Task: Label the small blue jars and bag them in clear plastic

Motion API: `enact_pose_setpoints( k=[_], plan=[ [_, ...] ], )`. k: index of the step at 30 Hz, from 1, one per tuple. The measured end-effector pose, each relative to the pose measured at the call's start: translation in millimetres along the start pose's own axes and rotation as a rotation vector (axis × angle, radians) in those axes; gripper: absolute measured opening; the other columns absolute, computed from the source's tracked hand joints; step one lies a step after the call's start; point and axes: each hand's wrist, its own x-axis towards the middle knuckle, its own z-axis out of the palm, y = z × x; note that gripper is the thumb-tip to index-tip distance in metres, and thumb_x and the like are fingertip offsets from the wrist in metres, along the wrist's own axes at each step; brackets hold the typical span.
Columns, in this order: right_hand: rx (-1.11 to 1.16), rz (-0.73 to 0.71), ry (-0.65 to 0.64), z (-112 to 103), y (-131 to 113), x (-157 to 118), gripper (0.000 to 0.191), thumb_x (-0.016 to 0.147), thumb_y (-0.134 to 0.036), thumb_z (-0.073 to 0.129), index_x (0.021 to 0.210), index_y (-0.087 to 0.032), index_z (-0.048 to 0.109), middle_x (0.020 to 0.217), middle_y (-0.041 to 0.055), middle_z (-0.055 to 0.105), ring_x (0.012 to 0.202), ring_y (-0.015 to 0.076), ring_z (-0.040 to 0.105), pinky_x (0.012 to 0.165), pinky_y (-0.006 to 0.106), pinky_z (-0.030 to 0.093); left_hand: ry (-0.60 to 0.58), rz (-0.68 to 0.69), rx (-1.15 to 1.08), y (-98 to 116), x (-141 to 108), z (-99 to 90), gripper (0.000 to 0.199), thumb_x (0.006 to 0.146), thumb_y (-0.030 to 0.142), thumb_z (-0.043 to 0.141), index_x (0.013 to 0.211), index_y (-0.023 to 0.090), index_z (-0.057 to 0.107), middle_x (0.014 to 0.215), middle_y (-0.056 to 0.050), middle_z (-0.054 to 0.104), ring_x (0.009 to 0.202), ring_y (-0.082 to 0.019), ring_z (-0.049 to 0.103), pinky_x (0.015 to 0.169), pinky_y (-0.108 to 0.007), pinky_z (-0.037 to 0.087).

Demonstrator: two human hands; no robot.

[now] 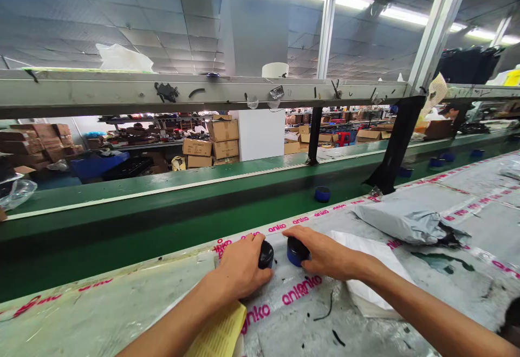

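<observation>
Two short round pieces, each with a black top and a blue side, rest on the taped worktop [284, 303]. My left hand [241, 265] curls around the left round piece [266, 255], hiding much of its side. Around the right round piece [298, 251] my right hand [327, 251] is wrapped, thumb at the front and fingers at the back. A small gap separates the two pieces. Beneath my left forearm lies a yellow printed sheet [225, 332]. White paper [376, 270] lies under my right forearm.
Beyond the worktop runs a green conveyor belt [162, 238] carrying another blue round piece [322, 194] and several more farther right. A grey plastic bag [402, 219] lies to the right. A metal rail [227, 91] and black-wrapped post [396, 145] stand over the belt.
</observation>
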Motion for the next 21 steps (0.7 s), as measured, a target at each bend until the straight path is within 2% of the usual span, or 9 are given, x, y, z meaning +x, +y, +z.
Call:
enact_pose_setpoints(
  k=[5,10,14,15,17,19,21],
  plan=[
    [0.013,0.101,0.012,-5,0,-5,0.07,0.07,-0.023,0.065,0.139,-0.015,0.053,0.137,0.0134,0.058,0.123,0.0291,0.055,0.108,0.043,0.042,-0.008,-0.003,-0.044,-6,-2,-1.8,0.054,0.075,0.04,0.066,0.126,0.026,0.056,0.119,-0.009,0.068,0.104,-0.034,0.067,0.088,-0.044,0.053],
    [0.007,0.149,0.025,-7,-4,-8,0.074,0.075,-0.034,0.067,0.144,-0.015,0.047,0.145,0.0131,0.053,0.13,0.0291,0.051,0.11,0.041,0.039,-0.009,-0.027,-0.074,-5,-1,-2.2,0.051,0.072,0.04,0.069,0.119,0.025,0.059,0.115,-0.009,0.069,0.1,-0.035,0.068,0.085,-0.045,0.054],
    [-0.153,0.334,0.101,-5,-12,-10,0.062,0.078,-0.054,0.066,0.127,-0.016,0.06,0.126,0.0164,0.065,0.108,0.0355,0.064,0.091,0.048,0.05,-0.015,-0.032,-0.08,-6,0,-4.0,0.048,0.071,0.04,0.069,0.116,0.024,0.06,0.114,-0.01,0.07,0.1,-0.036,0.068,0.084,-0.046,0.054],
    [-0.168,0.343,0.107,-4,-13,-10,0.057,0.079,-0.053,0.065,0.123,-0.016,0.062,0.121,0.0159,0.067,0.104,0.0352,0.066,0.088,0.048,0.051,-0.016,-0.031,-0.081,-6,0,-4.4,0.049,0.071,0.04,0.069,0.117,0.024,0.06,0.114,-0.009,0.07,0.1,-0.036,0.068,0.085,-0.045,0.054],
    [-0.131,0.264,0.089,-5,-15,-10,0.051,0.08,-0.042,0.064,0.125,-0.017,0.062,0.124,0.0143,0.067,0.11,0.0328,0.064,0.093,0.045,0.05,-0.015,-0.029,-0.084,-7,0,-4.8,0.05,0.071,0.042,0.071,0.118,0.025,0.06,0.115,-0.008,0.07,0.101,-0.035,0.068,0.086,-0.044,0.054],
    [-0.049,0.141,0.027,-7,-15,-10,0.058,0.078,-0.025,0.06,0.135,-0.017,0.056,0.135,0.0123,0.062,0.122,0.0283,0.058,0.104,0.041,0.044,-0.014,-0.038,-0.084,-7,-1,-5.3,0.053,0.07,0.045,0.073,0.117,0.026,0.06,0.114,-0.008,0.071,0.101,-0.034,0.068,0.086,-0.042,0.054],
    [0.016,0.083,-0.036,-10,-14,-10,0.07,0.072,-0.014,0.055,0.142,-0.015,0.049,0.143,0.0111,0.056,0.13,0.025,0.052,0.112,0.039,0.039,-0.009,-0.068,-0.072,-5,-3,-6.1,0.053,0.069,0.048,0.075,0.114,0.023,0.061,0.111,-0.01,0.071,0.1,-0.035,0.068,0.084,-0.042,0.054]
  ],
)
